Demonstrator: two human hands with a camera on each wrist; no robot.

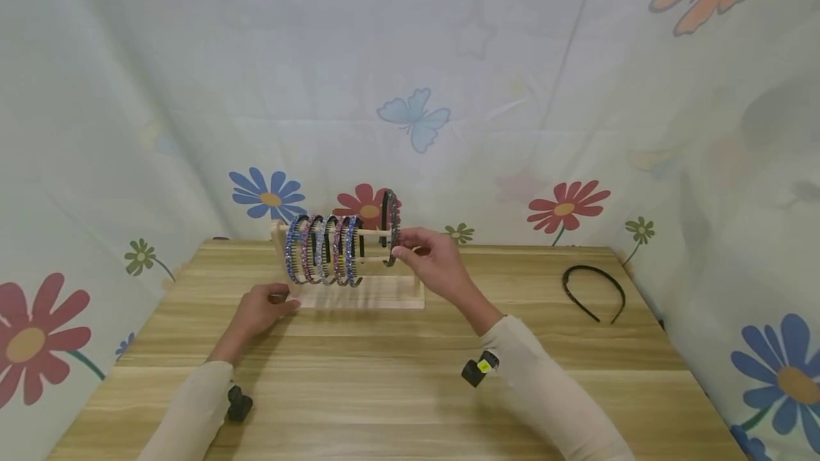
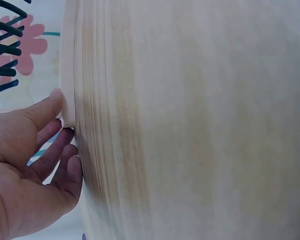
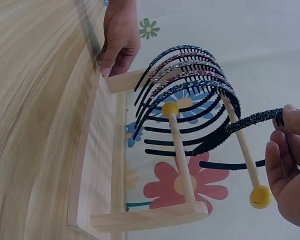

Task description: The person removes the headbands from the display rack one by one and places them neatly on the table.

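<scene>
A wooden headband stand stands on the table, with a flat base and rods tipped with yellow balls. Several glittery headbands in blue, pink and silver hang side by side at the rods' left part. My left hand holds the left end of the base, thumb on one face and fingers at its edge in the left wrist view. At the stand's right end, my right hand pinches a dark glittery headband between thumb and fingers. That headband's loop is around the rod ends.
A thin black headband lies on the wood-grain table, to the right of the stand. Behind the table hangs a pale cloth printed with flowers and butterflies.
</scene>
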